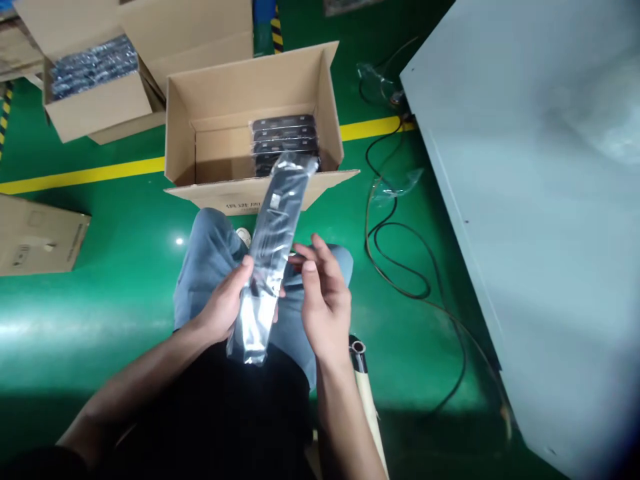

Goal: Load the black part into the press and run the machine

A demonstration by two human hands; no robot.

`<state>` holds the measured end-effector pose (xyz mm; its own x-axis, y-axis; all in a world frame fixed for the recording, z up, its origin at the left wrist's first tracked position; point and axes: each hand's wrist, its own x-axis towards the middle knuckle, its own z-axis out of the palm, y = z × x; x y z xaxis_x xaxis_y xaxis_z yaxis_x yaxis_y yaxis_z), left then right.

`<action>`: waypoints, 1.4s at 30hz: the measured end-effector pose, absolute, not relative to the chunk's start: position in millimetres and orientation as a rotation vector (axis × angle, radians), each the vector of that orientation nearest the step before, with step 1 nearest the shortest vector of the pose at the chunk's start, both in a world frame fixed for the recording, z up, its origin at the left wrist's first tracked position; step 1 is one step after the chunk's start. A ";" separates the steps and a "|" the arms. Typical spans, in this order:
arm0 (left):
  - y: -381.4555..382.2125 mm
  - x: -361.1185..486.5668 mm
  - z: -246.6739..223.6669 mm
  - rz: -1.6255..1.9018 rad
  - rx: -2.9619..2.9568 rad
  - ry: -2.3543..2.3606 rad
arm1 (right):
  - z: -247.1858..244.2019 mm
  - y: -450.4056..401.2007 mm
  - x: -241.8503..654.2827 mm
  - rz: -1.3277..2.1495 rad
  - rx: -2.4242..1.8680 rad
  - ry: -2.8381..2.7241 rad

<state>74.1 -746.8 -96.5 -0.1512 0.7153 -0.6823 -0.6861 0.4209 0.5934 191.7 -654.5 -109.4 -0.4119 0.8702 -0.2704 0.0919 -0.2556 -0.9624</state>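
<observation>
While held over the lap at the centre of the frame: a long black remote control in a clear plastic sleeve point(273, 247) is gripped, its top tilted toward the upper right.
Left hand point(227, 307): fingers are closed around the lower part of the bagged remote, thumb on its near face.
Right hand point(325, 297): fingers are loosely spread and held just beside the remote; whether the fingertips touch the plastic cannot be told.
Open cardboard box point(200, 107): placed on the floor just above the knees, upper centre; a stack of bagged black remotes point(284, 137) is seen in its right part.
Second open box point(95, 107): upper left, filled with shiny wrapped items.
Flat carton point(37, 237): left edge, middle height.
Green floor point(125, 267): crossed by a yellow line point(80, 177).
Black cable point(400, 260): looped right of centre.
Grey panel point(550, 200): fills the right side.
Tube point(363, 373): seen beside the right forearm, lower centre.
</observation>
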 end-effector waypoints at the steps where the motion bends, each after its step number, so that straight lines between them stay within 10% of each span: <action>1: -743.7 73.4 -94.0 1.288 0.006 1.240 | -109.5 -660.4 197.7 1.696 -1.185 -1.457; 20: -733.9 71.3 -81.6 1.779 0.103 1.687 | -95.6 -697.5 208.1 0.520 -0.813 -2.177; 42: -746.4 57.0 -98.2 1.517 0.357 1.863 | -138.3 -671.8 217.0 1.557 -1.472 -1.501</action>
